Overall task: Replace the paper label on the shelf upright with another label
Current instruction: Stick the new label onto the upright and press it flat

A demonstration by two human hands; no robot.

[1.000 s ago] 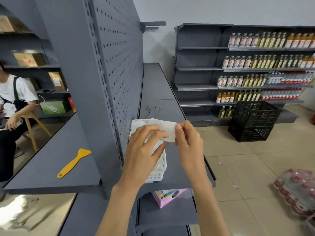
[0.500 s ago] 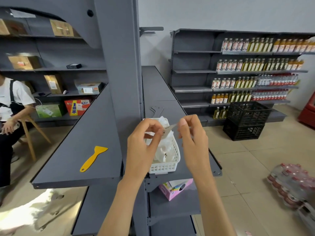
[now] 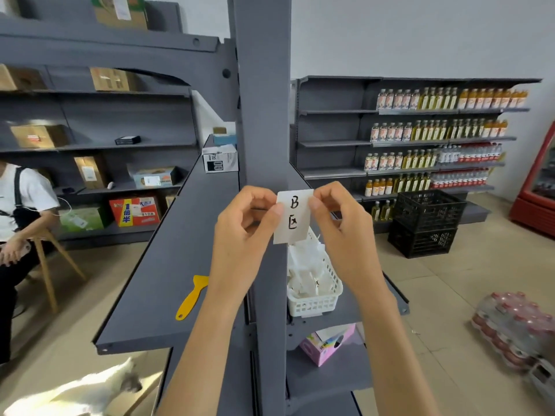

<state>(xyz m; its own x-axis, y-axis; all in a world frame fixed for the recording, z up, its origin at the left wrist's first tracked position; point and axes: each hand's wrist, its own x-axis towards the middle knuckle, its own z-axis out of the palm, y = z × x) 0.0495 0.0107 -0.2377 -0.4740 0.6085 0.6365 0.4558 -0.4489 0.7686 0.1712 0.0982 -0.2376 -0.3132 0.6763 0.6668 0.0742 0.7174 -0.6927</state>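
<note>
Label pinched between left hand and right hand, before shelf upright.

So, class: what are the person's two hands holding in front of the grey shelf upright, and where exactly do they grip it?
A white paper label, pinched at its upper left edge by the left hand and its upper right edge by the right hand.

Both bare forearms rise from the near edge and lean toward each other at the middle of the view. The left hand is curled, thumb and forefinger pinched at the left edge of a white paper label with black handwriting. The right hand mirrors it, fingertips pinching the label's right edge, remaining fingers folded loosely.
</note>
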